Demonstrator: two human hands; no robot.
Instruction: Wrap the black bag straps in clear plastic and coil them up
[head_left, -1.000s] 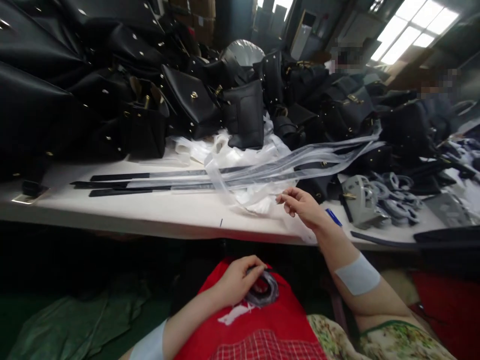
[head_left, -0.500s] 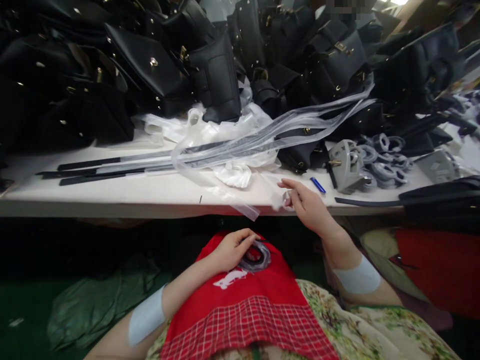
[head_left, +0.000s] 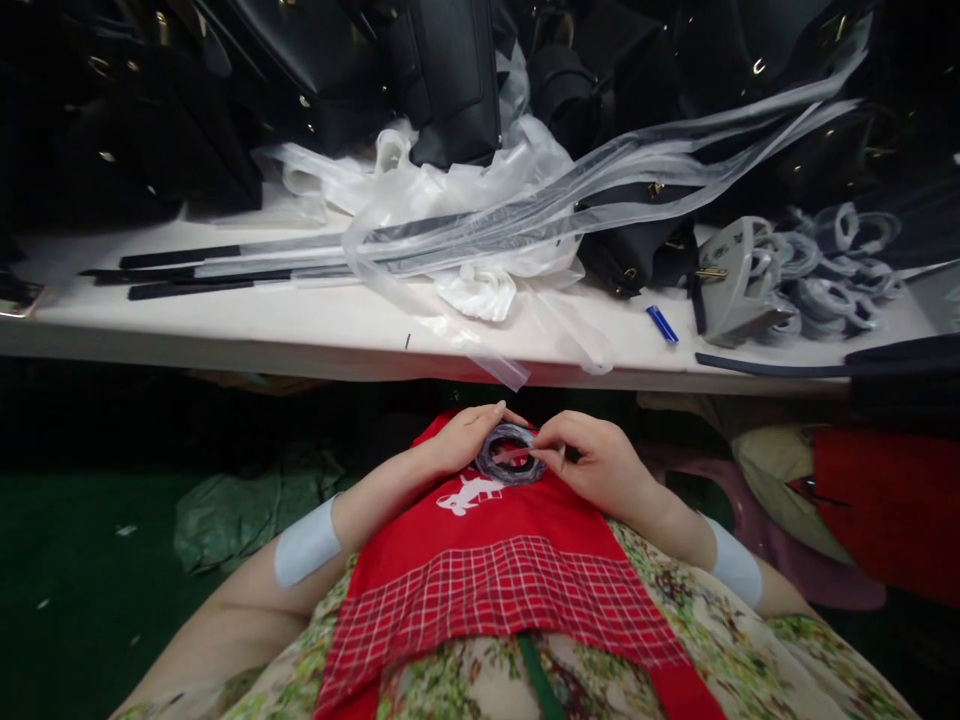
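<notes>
Over the red apron (head_left: 420,530) in my lap lies a coiled dark strap (head_left: 491,465), wrapped in clear plastic. My left hand (head_left: 469,440) grips the coil at its left and upper edge, thumb and fingers closed on it. At the coil's right side, my right hand (head_left: 592,455) pinches a small pale strip (head_left: 511,455) that reaches across the ring's opening; it looks like clear tape. On the table (head_left: 322,330) ahead, several black straps (head_left: 187,255) lie partly inside long clear plastic sleeves (head_left: 622,180).
Crumpled white plastic (head_left: 480,290) lies mid-table. To the right are a blue lighter-like object (head_left: 662,325), a grey holder (head_left: 724,285) and several plastic-wrapped coils (head_left: 829,300). Black bags (head_left: 450,90) crowd the back. A pink stool (head_left: 742,510) stands at the lower right.
My right hand has come down from the table edge to the coil in my lap, bringing the pale strip. My left hand stays on the coil. The view has tilted downward.
</notes>
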